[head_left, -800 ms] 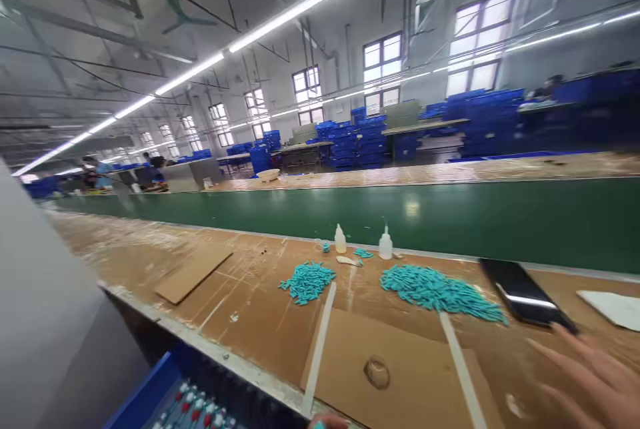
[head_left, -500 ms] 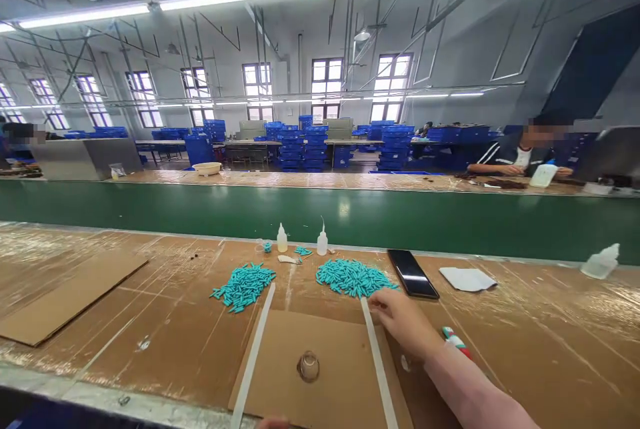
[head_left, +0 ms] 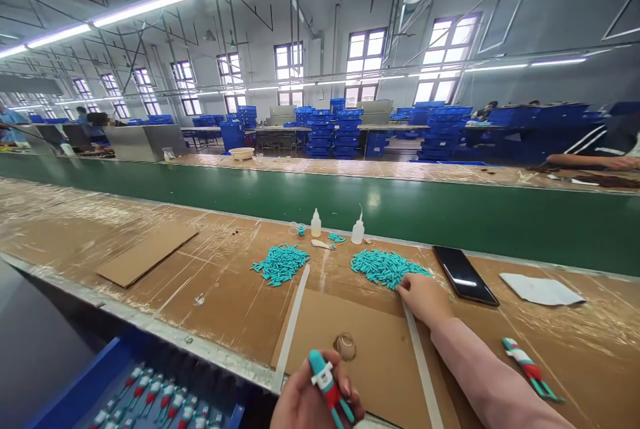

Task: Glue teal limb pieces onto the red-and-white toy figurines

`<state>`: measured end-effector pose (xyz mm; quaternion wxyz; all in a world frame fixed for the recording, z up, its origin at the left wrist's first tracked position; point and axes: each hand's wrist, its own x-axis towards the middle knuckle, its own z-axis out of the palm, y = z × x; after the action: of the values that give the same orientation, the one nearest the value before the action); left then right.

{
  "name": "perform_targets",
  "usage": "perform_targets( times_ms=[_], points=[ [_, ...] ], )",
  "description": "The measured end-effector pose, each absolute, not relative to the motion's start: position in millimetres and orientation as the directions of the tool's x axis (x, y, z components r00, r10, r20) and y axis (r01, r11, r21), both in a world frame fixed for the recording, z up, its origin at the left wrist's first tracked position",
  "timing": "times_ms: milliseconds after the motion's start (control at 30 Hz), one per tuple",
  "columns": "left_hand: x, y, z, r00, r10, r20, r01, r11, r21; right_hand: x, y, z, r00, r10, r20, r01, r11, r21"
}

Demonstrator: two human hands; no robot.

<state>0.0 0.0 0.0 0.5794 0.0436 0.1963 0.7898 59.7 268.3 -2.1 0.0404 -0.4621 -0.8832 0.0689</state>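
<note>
We are in a factory assembly hall: green conveyor belt (head_left: 450,215), long workbenches (head_left: 100,229), stacked blue crates (head_left: 325,132).

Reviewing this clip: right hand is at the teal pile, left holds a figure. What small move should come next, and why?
Probably pinch one piece: the right hand rests at the edge of the right pile of teal pieces, while the left hand holds a small figure upright, seemingly waiting.
</note>
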Motion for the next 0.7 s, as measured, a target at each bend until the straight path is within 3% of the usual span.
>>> perform_targets(
  times_ms=[233, 400, 500, 700],
  points=[
    [5, 3, 6, -0.315, 0.941, -0.127, -0.920, -0.269, 0.286, 66, 267, -1, -0.604, 0.795, 0.062, 0.780, 0.605, -0.159],
    [12, 6, 5, -0.311, 0.944, -0.106, -0.913, -0.267, 0.309, 74, 267, -1, -0.607, 0.782, 0.140, 0.731, 0.618, -0.290],
    [16, 8, 2, -0.368, 0.925, -0.091, -0.873, -0.311, 0.376, 79, 268, -5, -0.635, 0.761, 0.134, 0.648, 0.619, -0.443],
    [22, 5, 0, -0.526, 0.850, -0.002, -0.668, -0.412, 0.620, 92, 261, -10, -0.733, 0.670, 0.116, 0.413, 0.574, -0.707]
  ],
)
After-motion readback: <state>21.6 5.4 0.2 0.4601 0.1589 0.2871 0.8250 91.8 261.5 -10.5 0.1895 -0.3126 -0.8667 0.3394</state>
